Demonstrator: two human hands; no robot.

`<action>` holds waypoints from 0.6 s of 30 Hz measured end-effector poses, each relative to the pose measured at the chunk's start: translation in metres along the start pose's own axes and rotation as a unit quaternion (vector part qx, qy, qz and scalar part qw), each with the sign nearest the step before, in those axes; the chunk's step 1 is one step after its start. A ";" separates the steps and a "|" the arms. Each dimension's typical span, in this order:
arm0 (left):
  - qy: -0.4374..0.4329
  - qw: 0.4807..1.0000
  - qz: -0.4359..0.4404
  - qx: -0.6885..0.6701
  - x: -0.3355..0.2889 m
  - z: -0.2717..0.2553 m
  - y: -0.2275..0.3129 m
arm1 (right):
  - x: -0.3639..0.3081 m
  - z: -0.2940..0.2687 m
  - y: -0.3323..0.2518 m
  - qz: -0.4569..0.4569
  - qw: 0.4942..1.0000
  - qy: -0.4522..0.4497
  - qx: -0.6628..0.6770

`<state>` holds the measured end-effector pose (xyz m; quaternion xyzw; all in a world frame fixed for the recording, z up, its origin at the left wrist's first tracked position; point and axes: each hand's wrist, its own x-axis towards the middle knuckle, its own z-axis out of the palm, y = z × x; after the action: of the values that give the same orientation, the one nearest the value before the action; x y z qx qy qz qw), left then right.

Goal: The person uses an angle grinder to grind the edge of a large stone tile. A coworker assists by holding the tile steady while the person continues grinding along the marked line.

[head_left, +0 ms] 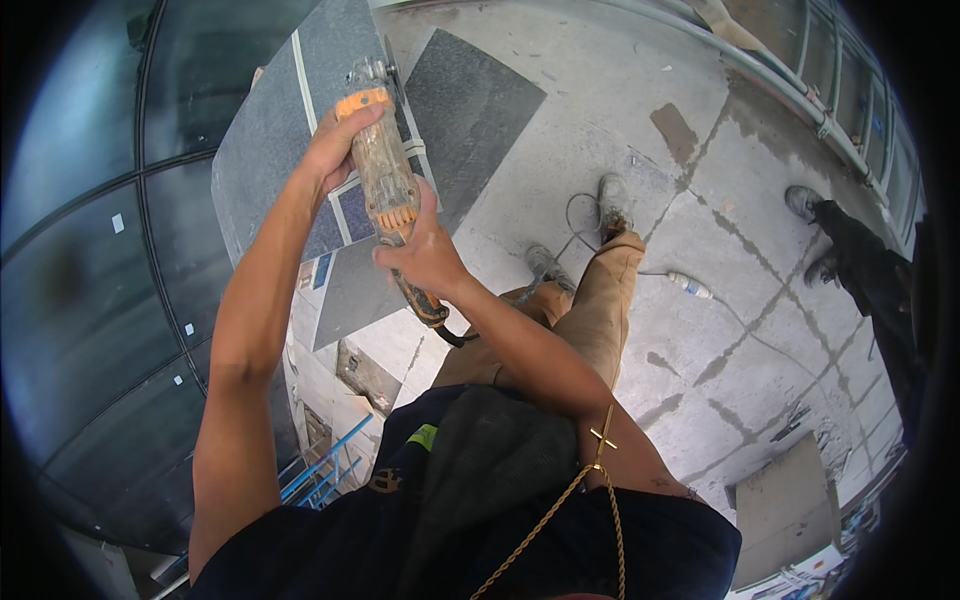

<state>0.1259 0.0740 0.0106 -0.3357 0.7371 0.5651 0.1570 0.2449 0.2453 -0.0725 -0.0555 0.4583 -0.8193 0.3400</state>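
Observation:
Both of my hands are on a dusty orange-and-grey angle grinder, which lies over large grey tiles. My left hand wraps round its front end, beside the orange collar. Farther back, my right hand grips the rear body, where a black cord comes out. The grinder's head points away from me; its disc is mostly hidden. Under it is a grey tile with pale strips across it. A darker tile lies to the right. Whether the disc touches a tile, I cannot tell.
Dark glass panels rise on the left. My shoe stands near a cable with a white-and-blue connector. Another person's dark trousers show at right, below metal railings. Blue metal bars lie lower left, a tile lower right.

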 end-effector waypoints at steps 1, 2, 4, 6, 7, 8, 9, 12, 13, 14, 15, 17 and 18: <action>-0.004 1.000 0.004 -0.004 0.003 -0.004 -0.001 | 0.002 0.000 -0.003 0.010 1.000 -0.004 -0.001; -0.010 1.000 0.007 -0.008 0.006 -0.006 0.000 | 0.003 0.000 -0.007 0.020 1.000 -0.006 0.014; -0.016 1.000 0.011 -0.015 0.009 -0.010 -0.001 | 0.004 0.000 -0.015 0.039 0.998 -0.009 0.045; -0.019 1.000 0.008 -0.022 0.009 -0.008 -0.001 | 0.003 -0.002 -0.019 0.050 0.998 -0.009 0.042; -0.025 0.999 0.009 -0.022 0.009 -0.009 -0.002 | 0.002 -0.002 -0.020 0.055 0.998 -0.010 0.041; -0.032 0.999 0.009 -0.023 0.008 -0.009 -0.002 | 0.002 -0.002 -0.018 0.042 0.998 -0.007 0.034; -0.038 0.999 0.009 -0.024 0.008 -0.009 -0.003 | 0.001 -0.002 -0.014 0.030 0.999 -0.005 0.027; -0.022 1.000 -0.003 -0.008 0.003 -0.007 -0.004 | -0.005 0.000 -0.010 0.019 1.000 0.001 0.010; -0.017 1.000 -0.006 -0.008 0.001 -0.006 -0.005 | -0.007 0.000 -0.009 0.020 1.000 0.003 0.005; -0.012 1.000 -0.010 -0.007 -0.002 -0.004 -0.006 | -0.009 0.000 -0.008 0.020 1.000 0.004 0.000; -0.007 1.000 -0.013 -0.007 -0.005 -0.003 -0.006 | -0.012 0.001 -0.008 0.020 1.000 0.005 -0.005; -0.008 1.000 -0.013 -0.008 -0.010 -0.001 -0.006 | -0.016 0.001 -0.008 0.023 1.000 0.005 0.002; -0.008 1.000 -0.013 -0.009 -0.012 0.000 -0.006 | -0.018 0.002 -0.009 0.026 1.000 0.004 0.013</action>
<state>0.1382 0.0773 0.0133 -0.3418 0.7265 0.5722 0.1672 0.2543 0.2582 -0.0602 -0.0360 0.4504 -0.8160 0.3605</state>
